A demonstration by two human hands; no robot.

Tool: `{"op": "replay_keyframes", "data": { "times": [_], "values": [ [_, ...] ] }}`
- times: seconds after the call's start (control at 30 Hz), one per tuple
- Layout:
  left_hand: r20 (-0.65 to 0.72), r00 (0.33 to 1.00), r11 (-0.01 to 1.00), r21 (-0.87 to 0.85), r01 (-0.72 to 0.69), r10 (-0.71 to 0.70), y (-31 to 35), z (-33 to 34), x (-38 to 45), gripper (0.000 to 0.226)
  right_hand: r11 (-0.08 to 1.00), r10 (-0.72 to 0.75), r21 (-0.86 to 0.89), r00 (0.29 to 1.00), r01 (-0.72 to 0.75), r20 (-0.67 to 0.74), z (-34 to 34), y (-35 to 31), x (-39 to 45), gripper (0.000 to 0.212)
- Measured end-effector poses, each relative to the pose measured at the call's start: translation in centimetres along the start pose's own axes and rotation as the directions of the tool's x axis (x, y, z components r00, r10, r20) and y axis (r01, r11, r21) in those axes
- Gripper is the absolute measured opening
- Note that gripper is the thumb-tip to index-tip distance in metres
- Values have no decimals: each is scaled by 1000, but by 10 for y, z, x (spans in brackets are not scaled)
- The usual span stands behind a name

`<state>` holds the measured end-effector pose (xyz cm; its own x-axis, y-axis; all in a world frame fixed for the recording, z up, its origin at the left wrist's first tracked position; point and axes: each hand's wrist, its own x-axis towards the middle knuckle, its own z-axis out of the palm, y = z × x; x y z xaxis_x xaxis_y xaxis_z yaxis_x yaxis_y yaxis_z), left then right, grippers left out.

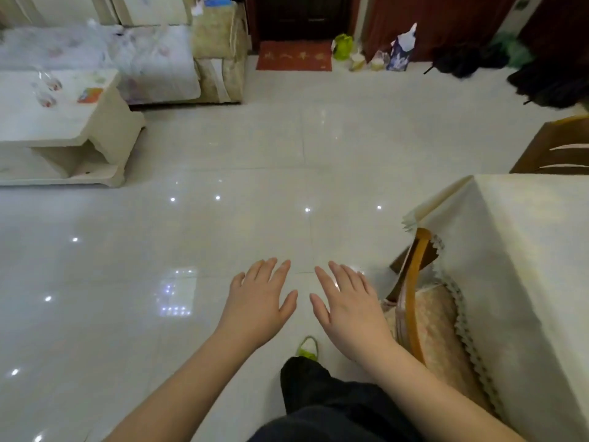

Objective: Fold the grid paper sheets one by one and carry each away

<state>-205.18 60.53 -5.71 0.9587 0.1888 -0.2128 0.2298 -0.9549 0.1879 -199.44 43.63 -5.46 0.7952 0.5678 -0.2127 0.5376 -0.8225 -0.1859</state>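
Presently catalogued, one head view, looking forward and down across a glossy tiled floor [223, 148].

Item: left hand [261, 298]. Held out palm down over the floor, fingers straight and slightly spread, nothing gripped.

Item: right hand [347, 304]. Held out likewise just right of the left hand, a narrow gap between the two thumbs, fingers straight, nothing gripped.

Item: grid paper sheets. None is seen anywhere in view; their place cannot be told. No folded sheet is carried in either hand.

Item: cloth-covered table [541, 250], near right, its top only partly in frame. A wooden chair [417, 295] with a padded seat is tucked against its near-left corner.

Item: low pale coffee table [63, 129], far left, with a small orange card and clear wrappers on it. A covered sofa [127, 59] is set behind it. A red doormat [293, 55] and several bags lie at the far wall.

Item: dark trouser leg [318, 387], near centre, with a green shoe tip showing beyond it.

Assessment: the step in hand is judged to be a return for a fresh sheet, both hands being free. A turn toward the right-hand table is probably called for, though no stack is confirmed there. One sheet only is best lifted, edges matched squarely before the crease is pressed flat with straight fingers, and the chair back is to be avoided on approach.
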Motion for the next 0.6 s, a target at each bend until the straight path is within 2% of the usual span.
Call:
{"op": "replay_keyframes", "data": {
  "times": [0.2,0.4,0.6],
  "values": [
    [-50,994,995,26,-91,92,-4,-39,109,71,994,5,112,1000,-1,-28,-31,28,97,58],
    [-6,984,980,90,-177,178,-2,-81,197,78,992,67,110,997,-62,-35,-71,54,175,74],
    [27,958,954,91,-285,284,-10,-109,298,82,982,146,131,988,-139,-47,-104,75,253,53]
  ]
}}
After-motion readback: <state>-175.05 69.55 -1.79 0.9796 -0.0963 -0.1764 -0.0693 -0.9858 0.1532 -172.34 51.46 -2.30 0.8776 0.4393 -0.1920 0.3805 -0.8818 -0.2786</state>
